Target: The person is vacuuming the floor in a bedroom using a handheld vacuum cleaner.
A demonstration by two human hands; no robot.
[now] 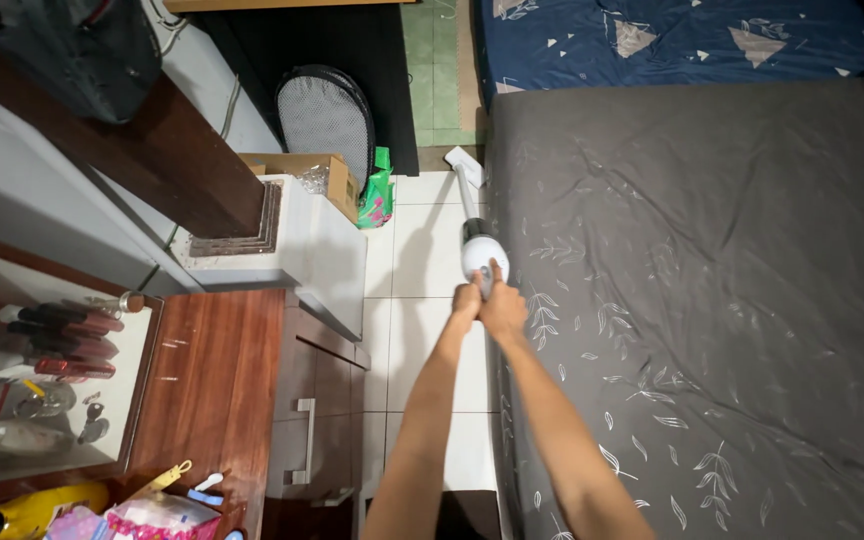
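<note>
- The vacuum (476,232) was a white stick type: a rounded body, a thin tube and a flat head on the floor tiles beside the bed (712,300).
- Left hand (466,300) and right hand (502,305) were both closed around its handle.

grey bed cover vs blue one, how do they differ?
The grey cover fills most of the right side of the view; only a strip of the blue cover shows at the top. The grey cover carries thin white leaf sprigs; the blue cover carries pale triangles. The grey cover lies beside both hands on the white vacuum; the blue cover lies farther off. Both are dark, patterned and a little wrinkled.
</note>
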